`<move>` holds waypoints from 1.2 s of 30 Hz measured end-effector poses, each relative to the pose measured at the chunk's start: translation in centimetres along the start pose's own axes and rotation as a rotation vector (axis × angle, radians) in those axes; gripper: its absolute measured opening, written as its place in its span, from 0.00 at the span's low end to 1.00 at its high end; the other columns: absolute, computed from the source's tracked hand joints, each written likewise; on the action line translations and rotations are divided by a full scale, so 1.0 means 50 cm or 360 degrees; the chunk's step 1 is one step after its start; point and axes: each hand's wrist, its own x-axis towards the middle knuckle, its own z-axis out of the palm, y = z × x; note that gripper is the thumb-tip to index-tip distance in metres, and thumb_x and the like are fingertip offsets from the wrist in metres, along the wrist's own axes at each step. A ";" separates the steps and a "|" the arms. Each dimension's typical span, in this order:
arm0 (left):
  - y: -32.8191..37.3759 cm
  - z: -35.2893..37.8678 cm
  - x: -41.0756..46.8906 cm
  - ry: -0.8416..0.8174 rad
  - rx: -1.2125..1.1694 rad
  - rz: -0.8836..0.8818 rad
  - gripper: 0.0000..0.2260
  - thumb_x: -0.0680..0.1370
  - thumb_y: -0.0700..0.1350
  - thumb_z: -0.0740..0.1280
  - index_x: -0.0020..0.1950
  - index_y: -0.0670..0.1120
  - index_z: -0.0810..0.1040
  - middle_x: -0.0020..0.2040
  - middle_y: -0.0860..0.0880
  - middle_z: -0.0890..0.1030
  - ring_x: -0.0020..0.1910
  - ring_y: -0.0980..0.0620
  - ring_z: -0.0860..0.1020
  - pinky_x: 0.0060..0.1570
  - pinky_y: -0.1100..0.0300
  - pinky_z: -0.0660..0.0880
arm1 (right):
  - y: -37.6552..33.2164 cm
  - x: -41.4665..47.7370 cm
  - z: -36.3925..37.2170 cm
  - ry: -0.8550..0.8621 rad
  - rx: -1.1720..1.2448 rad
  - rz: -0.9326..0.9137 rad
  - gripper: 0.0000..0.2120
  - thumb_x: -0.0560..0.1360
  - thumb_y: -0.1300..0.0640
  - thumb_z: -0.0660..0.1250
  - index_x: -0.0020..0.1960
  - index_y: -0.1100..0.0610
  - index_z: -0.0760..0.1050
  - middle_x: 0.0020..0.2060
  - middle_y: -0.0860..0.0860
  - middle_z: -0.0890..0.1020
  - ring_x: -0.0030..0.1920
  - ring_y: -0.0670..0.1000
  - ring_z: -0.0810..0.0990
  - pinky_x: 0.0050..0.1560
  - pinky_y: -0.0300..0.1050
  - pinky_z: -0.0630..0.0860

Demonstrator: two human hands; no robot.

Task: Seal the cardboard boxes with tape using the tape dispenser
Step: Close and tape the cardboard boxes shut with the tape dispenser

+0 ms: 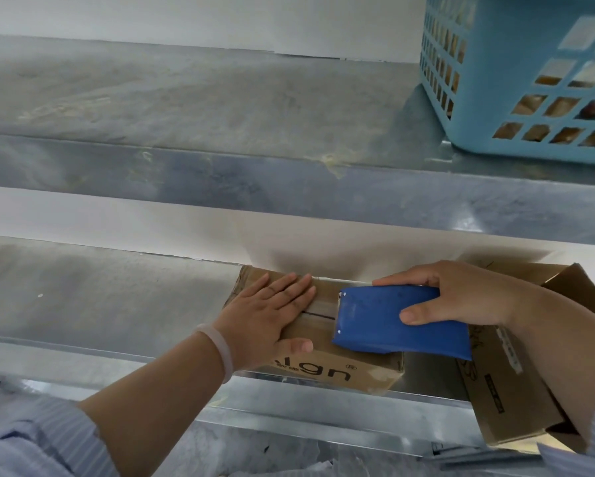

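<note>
Both hands work on one cardboard box [323, 342] that sits at the front edge of the lower metal shelf [99, 297]. Flat and released, the left hand [265, 311] presses on the box's top, fingers straight along the flap seam. Just beside its fingertips, the right hand [461, 294] grasps the blue tape dispenser [385, 321], whose front end lies on the box top over the seam. A second cardboard box [509, 383] stands under the right forearm at the shelf's right. On the upper shelf's right end stands a blue basket [516, 74].
</note>
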 end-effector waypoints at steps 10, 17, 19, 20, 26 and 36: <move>-0.022 0.006 -0.035 0.0069 -0.0062 -0.0078 0.39 0.71 0.75 0.35 0.77 0.57 0.36 0.77 0.58 0.36 0.77 0.57 0.36 0.75 0.55 0.35 | 0.022 -0.043 -0.009 0.0057 0.0043 0.0046 0.23 0.66 0.40 0.76 0.56 0.22 0.72 0.52 0.27 0.80 0.51 0.34 0.80 0.46 0.29 0.75; -0.083 0.001 -0.112 0.0101 -0.0119 -0.0174 0.38 0.73 0.74 0.45 0.78 0.55 0.49 0.79 0.56 0.51 0.78 0.54 0.49 0.75 0.58 0.40 | -0.019 0.025 0.040 0.0047 0.0078 -0.0050 0.22 0.69 0.45 0.75 0.57 0.26 0.74 0.55 0.31 0.80 0.53 0.35 0.80 0.54 0.34 0.75; -0.088 0.003 -0.118 0.0092 -0.0121 -0.0172 0.37 0.74 0.74 0.44 0.78 0.57 0.44 0.79 0.56 0.50 0.78 0.53 0.49 0.76 0.56 0.41 | -0.025 0.033 0.042 0.0038 0.0053 -0.0047 0.21 0.69 0.43 0.75 0.57 0.24 0.73 0.54 0.30 0.80 0.53 0.35 0.79 0.56 0.36 0.75; -0.090 0.005 -0.119 0.0082 -0.0096 -0.0154 0.36 0.75 0.74 0.42 0.78 0.58 0.41 0.79 0.55 0.49 0.78 0.52 0.49 0.76 0.54 0.42 | -0.025 0.035 0.042 0.0035 0.0041 -0.0046 0.21 0.69 0.43 0.75 0.57 0.23 0.73 0.54 0.29 0.79 0.53 0.35 0.79 0.56 0.37 0.75; -0.097 0.012 -0.118 0.0025 -0.0006 -0.0071 0.28 0.76 0.72 0.37 0.75 0.68 0.40 0.79 0.53 0.42 0.78 0.49 0.44 0.75 0.47 0.39 | -0.027 0.036 0.041 0.0003 0.0035 -0.0050 0.21 0.69 0.42 0.74 0.56 0.22 0.72 0.51 0.28 0.79 0.51 0.35 0.80 0.54 0.38 0.76; -0.091 0.004 -0.118 0.0043 -0.0069 -0.0107 0.30 0.75 0.73 0.39 0.76 0.68 0.44 0.80 0.54 0.45 0.79 0.49 0.46 0.75 0.48 0.40 | -0.042 0.039 0.043 -0.0017 -0.0011 -0.0038 0.23 0.63 0.36 0.72 0.56 0.23 0.72 0.50 0.25 0.78 0.49 0.32 0.78 0.49 0.32 0.73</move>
